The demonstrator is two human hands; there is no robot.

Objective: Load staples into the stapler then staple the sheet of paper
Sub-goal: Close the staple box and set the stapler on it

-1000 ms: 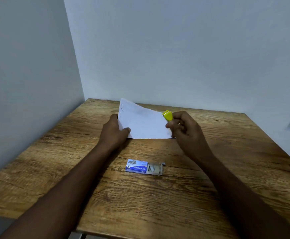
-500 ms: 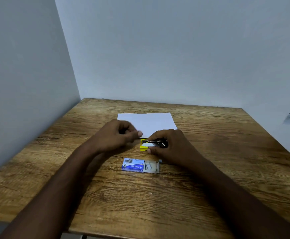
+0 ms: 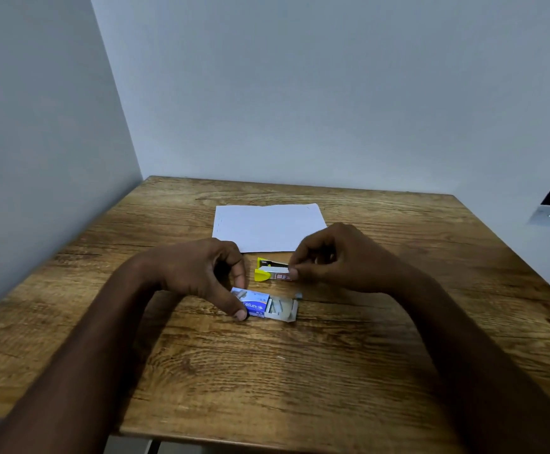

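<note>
While my left hand (image 3: 198, 273) pinches the blue staple box (image 3: 254, 304) between thumb and forefinger, my right hand (image 3: 345, 260) grips the yellow stapler (image 3: 264, 275) on the table (image 3: 300, 388), just beside the sheet of paper (image 3: 268, 227).
</note>
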